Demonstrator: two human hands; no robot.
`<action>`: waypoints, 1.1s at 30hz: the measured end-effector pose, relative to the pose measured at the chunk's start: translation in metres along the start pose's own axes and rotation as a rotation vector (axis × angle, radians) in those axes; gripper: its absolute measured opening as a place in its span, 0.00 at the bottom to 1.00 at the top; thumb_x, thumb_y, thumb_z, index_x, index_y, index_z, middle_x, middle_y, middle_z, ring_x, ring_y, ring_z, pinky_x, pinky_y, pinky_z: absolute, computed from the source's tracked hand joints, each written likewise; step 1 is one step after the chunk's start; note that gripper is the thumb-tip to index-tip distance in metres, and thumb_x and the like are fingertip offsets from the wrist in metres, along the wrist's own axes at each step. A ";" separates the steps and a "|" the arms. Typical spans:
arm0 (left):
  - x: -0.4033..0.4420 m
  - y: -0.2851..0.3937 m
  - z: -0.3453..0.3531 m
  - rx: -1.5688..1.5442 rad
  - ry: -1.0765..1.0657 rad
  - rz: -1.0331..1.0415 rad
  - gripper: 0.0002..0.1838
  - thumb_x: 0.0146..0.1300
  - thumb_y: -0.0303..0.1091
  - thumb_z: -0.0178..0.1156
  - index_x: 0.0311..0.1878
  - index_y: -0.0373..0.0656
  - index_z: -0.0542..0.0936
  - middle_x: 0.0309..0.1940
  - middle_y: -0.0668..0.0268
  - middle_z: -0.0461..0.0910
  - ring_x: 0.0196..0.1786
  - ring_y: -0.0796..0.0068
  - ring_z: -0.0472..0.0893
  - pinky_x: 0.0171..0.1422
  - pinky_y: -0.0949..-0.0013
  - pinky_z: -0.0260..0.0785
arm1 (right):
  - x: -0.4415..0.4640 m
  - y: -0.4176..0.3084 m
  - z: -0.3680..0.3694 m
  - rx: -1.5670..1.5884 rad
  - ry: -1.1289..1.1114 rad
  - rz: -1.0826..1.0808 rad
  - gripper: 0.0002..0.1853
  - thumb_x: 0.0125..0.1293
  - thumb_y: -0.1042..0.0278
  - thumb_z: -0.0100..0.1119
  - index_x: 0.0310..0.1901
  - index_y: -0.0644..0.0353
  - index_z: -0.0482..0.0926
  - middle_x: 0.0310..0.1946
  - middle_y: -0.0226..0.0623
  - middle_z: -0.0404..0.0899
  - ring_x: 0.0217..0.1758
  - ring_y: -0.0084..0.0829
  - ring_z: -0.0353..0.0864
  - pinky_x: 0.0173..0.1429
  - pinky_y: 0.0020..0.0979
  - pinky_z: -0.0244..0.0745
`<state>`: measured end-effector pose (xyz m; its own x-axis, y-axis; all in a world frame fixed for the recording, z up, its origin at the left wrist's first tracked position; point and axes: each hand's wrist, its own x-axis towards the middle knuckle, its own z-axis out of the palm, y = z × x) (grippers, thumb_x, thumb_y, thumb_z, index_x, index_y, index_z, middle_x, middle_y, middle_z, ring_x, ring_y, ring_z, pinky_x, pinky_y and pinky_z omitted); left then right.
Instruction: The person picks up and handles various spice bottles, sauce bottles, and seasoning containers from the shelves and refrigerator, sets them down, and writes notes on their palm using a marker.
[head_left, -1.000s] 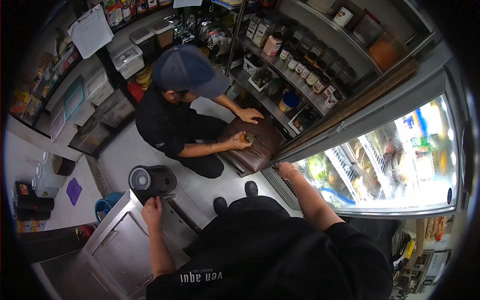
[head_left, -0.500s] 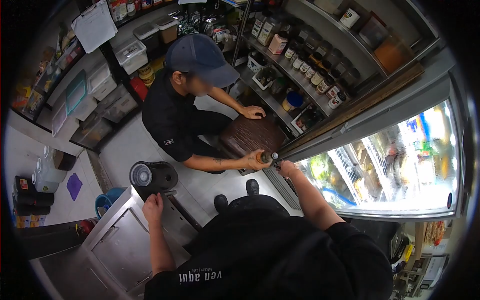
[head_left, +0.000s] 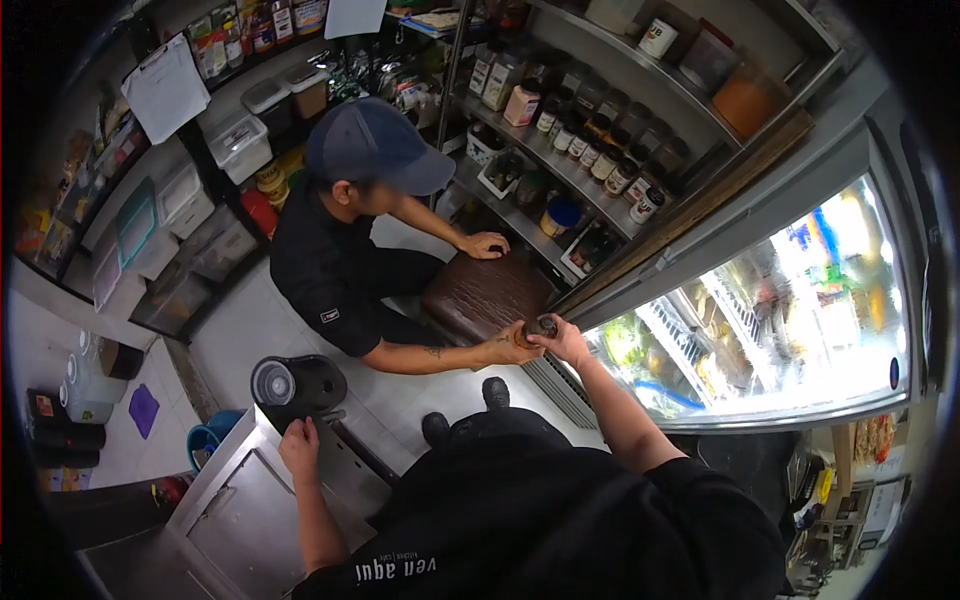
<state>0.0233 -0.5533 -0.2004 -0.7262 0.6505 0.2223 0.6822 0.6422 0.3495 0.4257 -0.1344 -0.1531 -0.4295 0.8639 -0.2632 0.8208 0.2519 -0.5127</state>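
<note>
My right hand (head_left: pixel 564 340) is closed around the dark upper end of a small amber bottle (head_left: pixel 543 325), just outside the lit fridge. A co-worker's hand (head_left: pixel 513 345) grips the bottle's lower part from the other side, so most of it is hidden. My left hand (head_left: pixel 299 446) hangs over the corner of the steel counter (head_left: pixel 250 500), fingers curled in and nothing visible in them. The co-worker's other hand (head_left: pixel 485 245) rests on a brown padded stool (head_left: pixel 485 292).
The co-worker in a cap (head_left: pixel 375 150) crouches ahead of me. To the right stands a glass-fronted fridge (head_left: pixel 640 425). Behind are shelves of spice jars (head_left: pixel 590 155). A black round-topped appliance (head_left: pixel 318 380) is near my left hand; plastic storage bins (head_left: pixel 240 147) line the left.
My right hand has moved left from beside the bottle onto its top. The co-worker still holds the bottle. My left hand stays curled near the counter, and the view has shifted slightly.
</note>
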 end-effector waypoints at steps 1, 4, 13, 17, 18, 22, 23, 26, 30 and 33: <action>-0.001 -0.001 0.001 0.019 -0.014 -0.006 0.19 0.64 0.39 0.58 0.20 0.41 0.69 0.19 0.57 0.73 0.23 0.51 0.76 0.27 0.52 0.66 | 0.002 0.007 0.005 0.080 0.064 -0.019 0.38 0.48 0.42 0.74 0.55 0.60 0.75 0.36 0.45 0.84 0.41 0.40 0.85 0.47 0.37 0.77; -0.001 0.000 0.003 0.015 0.004 0.008 0.19 0.64 0.39 0.58 0.20 0.41 0.68 0.19 0.57 0.72 0.23 0.51 0.75 0.27 0.52 0.66 | 0.000 -0.004 0.003 0.153 0.168 0.011 0.30 0.53 0.48 0.73 0.50 0.62 0.78 0.34 0.43 0.84 0.38 0.34 0.84 0.46 0.35 0.77; -0.002 -0.007 0.009 0.039 0.007 0.026 0.20 0.63 0.40 0.59 0.19 0.41 0.67 0.18 0.57 0.72 0.23 0.51 0.75 0.27 0.52 0.65 | -0.003 -0.037 -0.020 0.363 0.392 -0.053 0.18 0.55 0.61 0.72 0.39 0.65 0.79 0.24 0.34 0.79 0.27 0.20 0.70 0.36 0.28 0.72; 0.003 -0.001 0.011 0.038 0.015 0.017 0.20 0.64 0.40 0.60 0.20 0.40 0.70 0.18 0.56 0.72 0.21 0.53 0.74 0.27 0.55 0.66 | -0.024 -0.074 -0.062 0.387 0.412 -0.124 0.16 0.55 0.59 0.70 0.38 0.63 0.80 0.23 0.37 0.80 0.25 0.23 0.75 0.34 0.30 0.72; 0.007 0.006 0.014 -0.136 0.052 -0.070 0.19 0.64 0.40 0.61 0.21 0.39 0.72 0.17 0.57 0.72 0.20 0.57 0.73 0.27 0.57 0.65 | -0.026 -0.077 -0.068 0.420 0.399 -0.182 0.16 0.56 0.60 0.71 0.38 0.64 0.81 0.24 0.34 0.79 0.26 0.20 0.72 0.34 0.27 0.72; 0.037 0.112 -0.014 -0.560 0.034 -0.056 0.18 0.64 0.41 0.63 0.25 0.36 0.77 0.14 0.61 0.71 0.18 0.72 0.68 0.26 0.66 0.63 | -0.048 -0.105 -0.093 0.437 0.366 -0.297 0.13 0.57 0.60 0.69 0.37 0.62 0.82 0.28 0.36 0.80 0.27 0.25 0.76 0.36 0.29 0.73; 0.046 0.144 -0.019 -0.592 -0.012 -0.016 0.17 0.64 0.40 0.64 0.26 0.36 0.77 0.15 0.64 0.70 0.19 0.78 0.67 0.25 0.68 0.61 | -0.053 -0.112 -0.099 0.416 0.359 -0.331 0.13 0.57 0.60 0.69 0.37 0.61 0.82 0.29 0.35 0.80 0.28 0.26 0.76 0.37 0.28 0.73; 0.064 0.240 -0.045 -0.893 -0.111 0.139 0.10 0.61 0.35 0.66 0.33 0.36 0.80 0.24 0.63 0.77 0.27 0.76 0.77 0.34 0.72 0.70 | -0.071 -0.137 -0.123 0.396 0.315 -0.376 0.14 0.56 0.59 0.70 0.37 0.61 0.82 0.30 0.35 0.80 0.29 0.27 0.76 0.37 0.28 0.73; 0.082 0.343 -0.095 -1.013 -0.041 0.676 0.35 0.47 0.42 0.77 0.56 0.38 0.73 0.55 0.54 0.75 0.59 0.55 0.75 0.63 0.58 0.67 | -0.097 -0.160 -0.155 0.407 0.237 -0.485 0.14 0.55 0.61 0.73 0.38 0.60 0.83 0.29 0.33 0.80 0.29 0.23 0.76 0.36 0.27 0.73; 0.076 0.385 -0.119 -0.937 -0.006 0.822 0.47 0.42 0.48 0.78 0.62 0.36 0.67 0.61 0.52 0.70 0.66 0.50 0.68 0.68 0.51 0.61 | -0.122 -0.179 -0.184 0.601 0.187 -0.687 0.13 0.51 0.70 0.76 0.37 0.62 0.84 0.29 0.28 0.83 0.30 0.16 0.78 0.35 0.21 0.73</action>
<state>0.2204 -0.3049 0.0592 -0.1111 0.7258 0.6789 0.6093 -0.4899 0.6235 0.4004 -0.2045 0.1209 -0.6380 0.6784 0.3643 0.0538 0.5113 -0.8577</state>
